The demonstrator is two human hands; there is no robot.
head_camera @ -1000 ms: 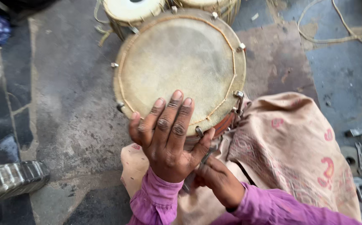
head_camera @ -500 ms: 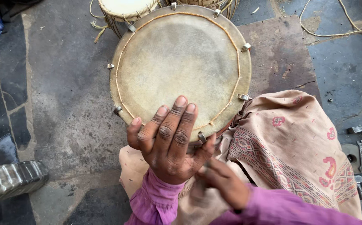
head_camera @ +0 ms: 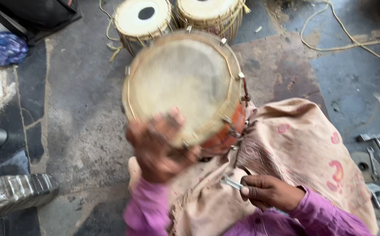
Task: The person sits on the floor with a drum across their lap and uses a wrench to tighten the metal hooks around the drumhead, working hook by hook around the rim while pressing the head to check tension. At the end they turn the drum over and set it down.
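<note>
Head view looks down at a round drum with a pale skin top and an orange-red body, tilted on beige patterned cloth over the stone floor. Left hand, blurred, has its fingers curled on the drum's near rim. Right hand has fingers clenched around a small metal wrench. Two smaller roped drums stand near the floor's far edge.

bare floor left of drum, two drums crowding behind, tools right
</note>
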